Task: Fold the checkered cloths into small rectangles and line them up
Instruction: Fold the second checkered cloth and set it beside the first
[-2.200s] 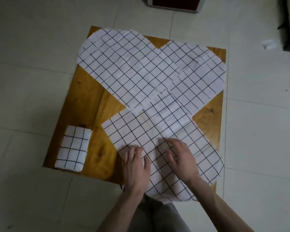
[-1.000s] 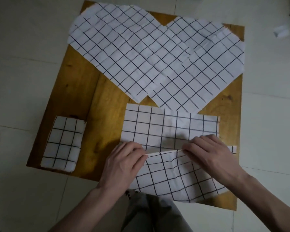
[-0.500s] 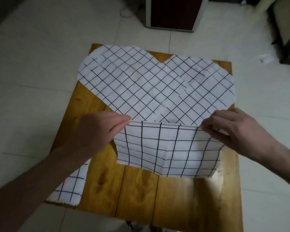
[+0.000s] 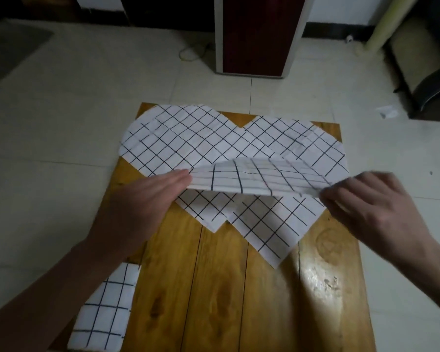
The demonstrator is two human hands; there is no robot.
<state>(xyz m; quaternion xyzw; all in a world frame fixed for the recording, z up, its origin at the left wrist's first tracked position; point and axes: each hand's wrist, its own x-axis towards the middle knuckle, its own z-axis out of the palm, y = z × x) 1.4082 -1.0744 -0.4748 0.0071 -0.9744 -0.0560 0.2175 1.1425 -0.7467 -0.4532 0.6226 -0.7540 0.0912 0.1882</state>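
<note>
Left hand [image 4: 148, 196] and right hand [image 4: 363, 199] each pinch one end of the half-folded cloth [image 4: 252, 179], held above the table [image 4: 239, 288]; judged light, limp, sag-prone, best gripped at corners.

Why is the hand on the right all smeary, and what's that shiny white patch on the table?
Head view: the right hand is smeared by motion blur, and the held cloth is soft near it. The white patch is glare off the glossy wooden table. The room is dim, with dark corners, and the wide lens bends the floor lines.
</note>
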